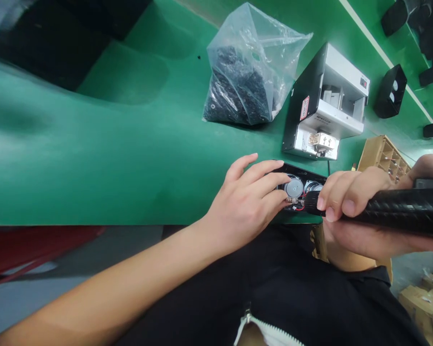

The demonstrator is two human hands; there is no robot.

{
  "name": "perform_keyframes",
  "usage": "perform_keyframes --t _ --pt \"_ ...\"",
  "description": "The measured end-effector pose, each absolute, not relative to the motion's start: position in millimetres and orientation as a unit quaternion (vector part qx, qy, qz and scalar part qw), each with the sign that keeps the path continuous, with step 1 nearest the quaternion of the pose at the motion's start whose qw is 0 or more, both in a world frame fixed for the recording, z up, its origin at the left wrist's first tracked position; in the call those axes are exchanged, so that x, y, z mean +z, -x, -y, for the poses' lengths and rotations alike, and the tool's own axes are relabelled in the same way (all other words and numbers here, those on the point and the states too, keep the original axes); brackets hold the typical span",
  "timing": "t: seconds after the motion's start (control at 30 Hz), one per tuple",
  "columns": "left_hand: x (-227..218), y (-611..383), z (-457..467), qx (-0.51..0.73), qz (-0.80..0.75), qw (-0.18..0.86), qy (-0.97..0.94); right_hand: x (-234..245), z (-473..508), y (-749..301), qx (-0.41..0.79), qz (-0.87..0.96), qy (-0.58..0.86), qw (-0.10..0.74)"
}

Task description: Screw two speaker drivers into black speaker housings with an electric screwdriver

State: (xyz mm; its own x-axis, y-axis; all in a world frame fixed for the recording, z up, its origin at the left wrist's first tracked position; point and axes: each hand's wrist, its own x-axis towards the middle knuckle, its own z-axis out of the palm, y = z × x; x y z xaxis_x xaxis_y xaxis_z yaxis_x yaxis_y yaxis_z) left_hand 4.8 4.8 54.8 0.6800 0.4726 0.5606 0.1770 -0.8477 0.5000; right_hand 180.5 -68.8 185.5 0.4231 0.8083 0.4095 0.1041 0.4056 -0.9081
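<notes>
My right hand (360, 202) is wrapped round a black electric screwdriver (392, 206) lying level, its nose toward the left. The metal bit (299, 202) reaches over a black speaker housing (299, 168) near the table's front edge. Two round speaker drivers sit in the housing; the left one (294, 186) shows a silver back, and red wire lies below it. My left hand (254, 199) reaches over the housing's left end, outer fingers spread. Its lowest visible finger bends in beside small metal pieces at the bit's tip; the thumb is hidden, and what is pinched there cannot be made out.
A clear plastic bag (238, 91) of small black parts lies behind my left hand. Right of it stands a silver and black machine (326, 108). A divided cardboard box (373, 151) and a black housing (391, 91) are farther right. Cartons (421, 302) sit at the lower right.
</notes>
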Motion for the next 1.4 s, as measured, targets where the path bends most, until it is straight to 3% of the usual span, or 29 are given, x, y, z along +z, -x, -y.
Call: perform_keyframes --t 0.33,0.73,1.03,1.2,1.4 --pt "51 -13 -1 0.406 -0.197 0.182 -0.873 170 75 -183 0.254 0.481 0.456 0.704" --pt "62 -10 -5 0.331 -0.190 0.192 -0.904 158 68 -188 0.286 0.549 0.403 0.674" --pt "31 -3 -9 0.405 -0.236 0.338 -0.817 148 35 -198 0.248 0.494 0.440 0.708" --pt "-3 4 -9 0.320 -0.205 0.396 -0.836 133 26 -205 0.251 0.514 0.435 0.695" --pt "-7 5 -12 0.291 -0.206 0.421 -0.834 123 19 -209 0.236 0.529 0.456 0.676"
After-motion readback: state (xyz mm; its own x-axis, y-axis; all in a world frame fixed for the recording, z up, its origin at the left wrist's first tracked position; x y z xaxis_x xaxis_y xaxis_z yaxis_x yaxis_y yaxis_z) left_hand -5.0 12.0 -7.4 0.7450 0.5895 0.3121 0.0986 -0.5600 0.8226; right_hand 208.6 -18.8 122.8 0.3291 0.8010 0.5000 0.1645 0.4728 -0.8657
